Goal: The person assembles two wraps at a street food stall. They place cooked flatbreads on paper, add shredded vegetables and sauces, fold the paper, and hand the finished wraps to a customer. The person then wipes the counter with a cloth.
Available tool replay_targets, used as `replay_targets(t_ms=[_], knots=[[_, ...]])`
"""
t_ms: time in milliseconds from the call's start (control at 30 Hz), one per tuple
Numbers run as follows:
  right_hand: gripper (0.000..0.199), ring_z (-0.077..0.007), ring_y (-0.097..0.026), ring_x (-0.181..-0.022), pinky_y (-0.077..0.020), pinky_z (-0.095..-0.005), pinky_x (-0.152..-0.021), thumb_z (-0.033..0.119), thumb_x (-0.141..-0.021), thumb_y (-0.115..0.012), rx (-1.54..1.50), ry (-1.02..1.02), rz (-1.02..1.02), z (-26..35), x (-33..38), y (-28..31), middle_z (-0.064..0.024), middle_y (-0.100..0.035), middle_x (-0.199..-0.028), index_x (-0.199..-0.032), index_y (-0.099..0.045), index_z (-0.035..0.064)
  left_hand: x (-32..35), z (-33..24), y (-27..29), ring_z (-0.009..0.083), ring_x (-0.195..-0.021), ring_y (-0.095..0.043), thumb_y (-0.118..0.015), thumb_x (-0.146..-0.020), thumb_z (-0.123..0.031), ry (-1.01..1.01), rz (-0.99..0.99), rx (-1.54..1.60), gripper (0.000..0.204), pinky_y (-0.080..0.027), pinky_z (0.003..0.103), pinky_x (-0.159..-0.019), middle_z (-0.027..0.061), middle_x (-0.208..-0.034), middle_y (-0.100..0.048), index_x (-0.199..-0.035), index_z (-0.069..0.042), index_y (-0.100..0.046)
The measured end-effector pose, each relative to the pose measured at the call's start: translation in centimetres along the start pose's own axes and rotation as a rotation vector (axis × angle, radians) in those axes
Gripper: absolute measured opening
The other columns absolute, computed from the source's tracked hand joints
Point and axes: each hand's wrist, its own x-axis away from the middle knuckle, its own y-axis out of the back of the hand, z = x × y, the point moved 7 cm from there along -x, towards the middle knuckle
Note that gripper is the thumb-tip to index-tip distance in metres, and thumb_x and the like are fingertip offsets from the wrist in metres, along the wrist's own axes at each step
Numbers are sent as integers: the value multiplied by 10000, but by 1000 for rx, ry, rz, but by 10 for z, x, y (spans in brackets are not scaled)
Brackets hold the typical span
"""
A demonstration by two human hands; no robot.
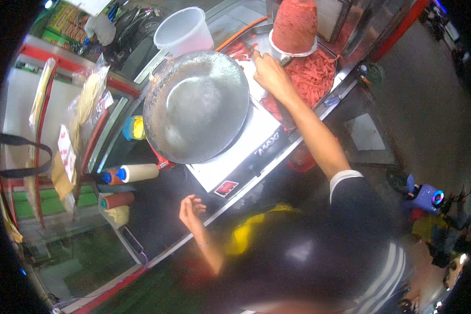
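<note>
My right hand [271, 74] reaches over the metal tray at the far side, its fingers bent down beside the red meat strips [239, 52]. What its fingertips hold, if anything, is too small to make out. Just beyond them stands a tall cone of reddish meat [295, 23] on a white round base, with more shaved meat [311, 73] heaped below it. My left hand [192, 210] hangs in front of the stove's near left corner, loosely curled with nothing in it. Between the hands, a wide dark pan [198, 107] rests on the silver stove [214, 175].
A translucent white tub [180, 31] stands behind the pan. To the left are squeeze bottles with pale [141, 172] and brown [119, 200] contents, a yellow-and-blue container [135, 128], and hanging plastic bags [91, 91]. A glass-sided cart frame with red edges surrounds the counter.
</note>
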Motion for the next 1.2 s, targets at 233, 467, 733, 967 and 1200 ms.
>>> replay_targets(t_ms=[233, 467, 733, 967, 1200], knots=[[456, -583, -732, -1016, -598, -628, -919, -9, -936, -552, -119, -106, -84, -14, 0, 16, -412, -717, -1041, -1363, -632, -145, -13, -17, -12, 179, -699, -695, -641, -1147, -311, 9, 5, 6, 328, -539, 304, -621, 94, -931, -732, -1190, 0, -735], [380, -546, -763, -925, -630, -611, -823, 12, -911, -596, -274, -307, -151, -19, 36, 35, -388, -735, -939, -1242, -693, -148, -31, -36, 31, 156, -712, -658, -578, -1144, -249, -472, -337, -513, 299, -521, 310, -648, 63, -903, -706, -1167, -24, -774], [276, -555, -770, -1003, -636, -598, -909, 18, -861, -637, -588, -239, -188, -23, 36, 32, -408, -745, -995, -1054, -789, -107, -84, 70, 184, 314, -893, -761, -549, -1106, -208, -440, -703, -779, 355, -600, 439, -818, 167, -1039, -814, -1162, 15, -820], [445, -519, -778, -929, -625, -603, -808, 25, -891, -616, -515, -151, -26, -16, 36, 41, -375, -743, -959, -1310, -693, -103, -62, 82, 136, 316, -921, -777, -569, -1117, -232, -299, -702, -990, 359, -617, 432, -859, 182, -1089, -822, -1175, 17, -821], [490, -486, -674, -1197, -525, -561, -1077, 118, -950, -740, -288, -1, -79, 5, 112, 54, -282, -746, -1243, -1404, -671, -55, -33, 49, 106, 185, -785, -677, -594, -1099, -173, -290, -807, -616, 287, -555, 365, -739, 75, -899, -768, -1135, -15, -832]])
